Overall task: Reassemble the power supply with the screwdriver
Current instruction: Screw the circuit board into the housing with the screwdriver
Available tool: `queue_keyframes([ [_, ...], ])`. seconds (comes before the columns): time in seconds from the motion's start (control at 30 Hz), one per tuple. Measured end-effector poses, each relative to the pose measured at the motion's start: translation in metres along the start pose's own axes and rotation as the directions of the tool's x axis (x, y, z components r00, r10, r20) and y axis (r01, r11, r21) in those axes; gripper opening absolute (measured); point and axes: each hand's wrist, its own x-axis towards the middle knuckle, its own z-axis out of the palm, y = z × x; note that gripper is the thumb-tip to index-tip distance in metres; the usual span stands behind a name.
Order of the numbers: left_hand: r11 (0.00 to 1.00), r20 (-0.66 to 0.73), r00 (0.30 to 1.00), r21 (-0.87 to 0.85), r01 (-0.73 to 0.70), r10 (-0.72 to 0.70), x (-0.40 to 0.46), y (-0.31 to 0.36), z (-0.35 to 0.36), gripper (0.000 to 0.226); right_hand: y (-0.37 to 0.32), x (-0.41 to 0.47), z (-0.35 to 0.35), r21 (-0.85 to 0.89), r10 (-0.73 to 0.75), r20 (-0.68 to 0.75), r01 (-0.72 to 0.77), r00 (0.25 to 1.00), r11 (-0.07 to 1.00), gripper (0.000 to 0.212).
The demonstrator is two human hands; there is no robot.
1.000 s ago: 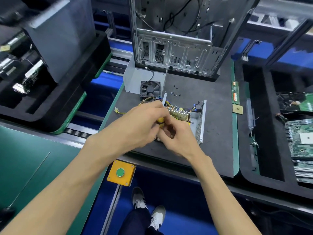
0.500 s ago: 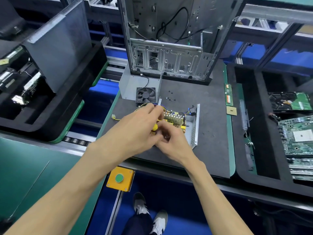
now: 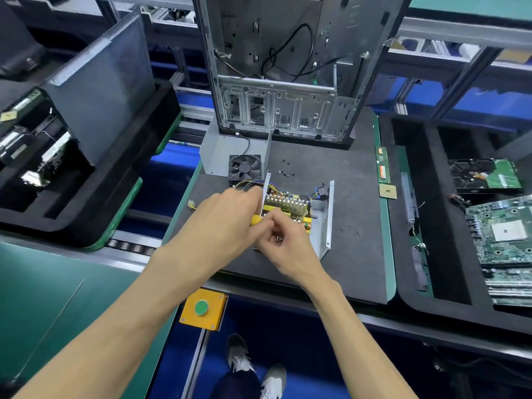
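The open power supply (image 3: 324,223) lies on the dark mat, its grey metal shell holding a yellow circuit board (image 3: 288,204) with heat-sink fins and coloured wires. My left hand (image 3: 224,223) grips the yellow handle of the screwdriver (image 3: 255,219) at the unit's left side; the shaft is hidden. My right hand (image 3: 288,243) has its fingers curled over the near corner of the board, pinching close to the screwdriver's tip, where a small metal part shows. The grey cover (image 3: 230,151) with its black fan (image 3: 244,167) stands behind the unit. Several loose black screws (image 3: 285,171) lie on the mat.
An upright empty computer case (image 3: 288,82) stands at the back of the mat (image 3: 354,220). A memory stick (image 3: 382,166) and a processor chip (image 3: 387,192) lie on the green strip to the right. Black foam trays on both sides hold boards and drives. A yellow button box (image 3: 203,309) sits below the table edge.
The view has shifted, so the bench sits lower and a little left in the frame. Both hands stay together at the unit's left near corner, with small finger movements around the screwdriver.
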Motion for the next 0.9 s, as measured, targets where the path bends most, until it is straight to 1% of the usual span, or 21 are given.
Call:
queue_keyframes([
  [0.07,0.998,0.023,0.998,-0.029,-0.057,0.057,0.000,0.001,0.000,0.024,-0.001,-0.001,-0.001,0.032,0.011,0.023,-0.012,1.000,0.999,0.008],
  [0.17,0.987,0.084,0.986,-0.082,-0.136,0.143,-0.001,0.000,-0.003,0.014,0.000,-0.002,-0.004,0.018,-0.012,0.054,0.011,0.998,1.000,0.021],
  [0.23,0.984,0.087,0.983,-0.093,-0.151,0.159,-0.002,0.000,-0.004,0.015,0.000,-0.002,-0.006,0.008,-0.013,0.045,0.013,0.999,1.000,0.023],
  [0.3,0.991,0.051,0.992,-0.064,-0.116,0.119,-0.003,0.002,-0.001,0.020,0.001,-0.001,-0.005,-0.002,0.019,0.041,-0.019,0.999,1.000,0.020],
  [0.37,0.999,0.012,1.000,-0.027,-0.024,0.024,-0.002,0.003,0.002,0.031,0.000,0.000,-0.003,0.012,0.039,0.037,-0.040,0.999,0.999,0.019],
  [0.4,1.000,-0.001,1.000,-0.012,0.015,-0.015,-0.002,0.003,0.003,0.032,-0.001,0.000,-0.002,0.017,0.036,0.027,-0.036,0.999,0.999,0.022],
  [0.43,1.000,-0.010,0.999,-0.007,0.031,-0.031,-0.001,0.002,0.005,0.031,-0.002,0.000,-0.001,0.013,0.027,0.020,-0.028,0.999,1.000,0.024],
  [0.53,1.000,-0.003,1.000,-0.017,-0.005,0.005,0.000,0.000,0.005,0.024,-0.005,0.000,0.000,0.014,0.018,0.028,-0.018,0.999,1.000,0.010],
  [0.6,0.999,-0.010,1.000,-0.030,-0.010,0.010,0.000,-0.003,0.005,0.023,-0.004,0.000,0.000,0.017,0.007,0.034,-0.008,0.999,1.000,0.009],
  [0.7,0.998,-0.049,0.998,-0.046,0.047,-0.049,0.002,-0.004,0.006,0.030,-0.003,0.000,-0.001,-0.005,-0.007,0.037,0.008,0.999,1.000,0.013],
  [0.77,0.991,-0.069,0.989,-0.032,0.132,-0.134,0.005,-0.001,0.008,0.039,-0.004,0.000,-0.001,-0.037,-0.031,0.028,0.032,0.999,0.999,0.011],
  [0.83,0.977,-0.091,0.975,0.047,0.207,-0.202,0.008,0.001,0.009,0.049,-0.004,0.000,-0.002,-0.078,-0.057,0.018,0.058,0.998,0.995,0.005],
  [0.9,0.962,-0.118,0.971,0.154,0.225,-0.208,0.008,0.001,0.007,0.057,-0.003,0.000,-0.003,-0.103,-0.062,0.023,0.064,0.998,0.993,0.006],
])
